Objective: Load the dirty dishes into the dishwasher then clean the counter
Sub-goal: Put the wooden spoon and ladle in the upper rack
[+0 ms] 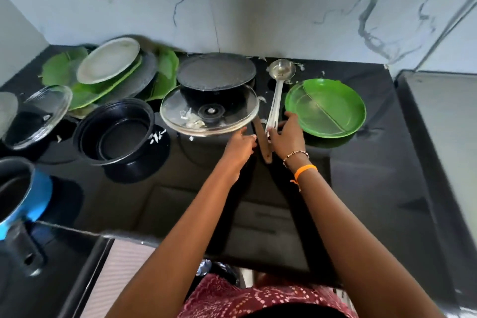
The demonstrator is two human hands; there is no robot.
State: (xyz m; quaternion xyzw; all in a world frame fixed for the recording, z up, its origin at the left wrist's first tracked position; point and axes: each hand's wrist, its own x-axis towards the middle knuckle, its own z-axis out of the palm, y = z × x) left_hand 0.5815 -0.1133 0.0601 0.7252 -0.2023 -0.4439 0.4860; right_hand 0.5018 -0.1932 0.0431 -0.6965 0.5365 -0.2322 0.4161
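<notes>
Both hands were at the ladle (277, 90), which lay flat on the black counter (361, 175). Its long axis ran nearly straight away from the person, bowl at the far end near the wall, handle end pointing back toward the body and tilted slightly left.

Right hand (285, 134) had fingers curled around the ladle's handle end, holding it. Left hand (241, 143) sat just left of a wooden handle (263, 142) that lay beside the ladle's handle, fingers partly curled; couldn't tell whether it gripped anything.

Relative to the ladle:
- green plate (326, 108) just right, flat on the counter, near the right hand's fingers
- glass lid (209, 111) just left, knob side up, leaning against a black pan (215, 76) behind it
- black pot (114, 131) farther left
- stack of plates (108, 64) on green leaves, far left by the wall
- blue pot (23, 196) at the far left edge, nearest the person

White food scraps were scattered around the ladle and lid.
</notes>
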